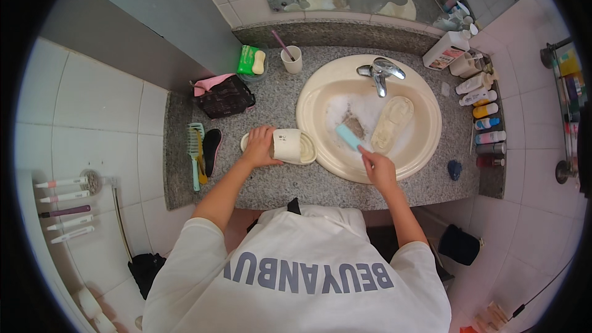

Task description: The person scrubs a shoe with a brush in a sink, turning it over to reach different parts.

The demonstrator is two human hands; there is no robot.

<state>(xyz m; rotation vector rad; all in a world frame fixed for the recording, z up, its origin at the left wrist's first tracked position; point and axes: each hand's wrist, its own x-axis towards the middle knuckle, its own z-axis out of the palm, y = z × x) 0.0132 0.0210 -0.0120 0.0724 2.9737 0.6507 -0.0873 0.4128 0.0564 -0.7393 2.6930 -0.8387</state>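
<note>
My left hand [260, 146] grips the heel end of a cream slide slipper [286, 144], which lies on the granite counter against the left rim of the washbasin. My right hand [379, 166] holds a light-blue brush [348, 137] by its handle, over the foamy water in the basin [428, 122]. A second cream slipper [392, 125] lies in the basin, right of the brush, sole up as far as I can tell. Beside the brush head, a grey-brown patch shows through the foam. The chrome faucet [380, 74] stands at the basin's back rim.
A white cup [292, 60] with a toothbrush, a soap bar [258, 62] and a black pouch [225, 97] stand at the back left. Combs [196, 155] and a black hairbrush [212, 151] lie left. Bottles [447, 50] line the right wall; a dark blue item [454, 169] lies nearby.
</note>
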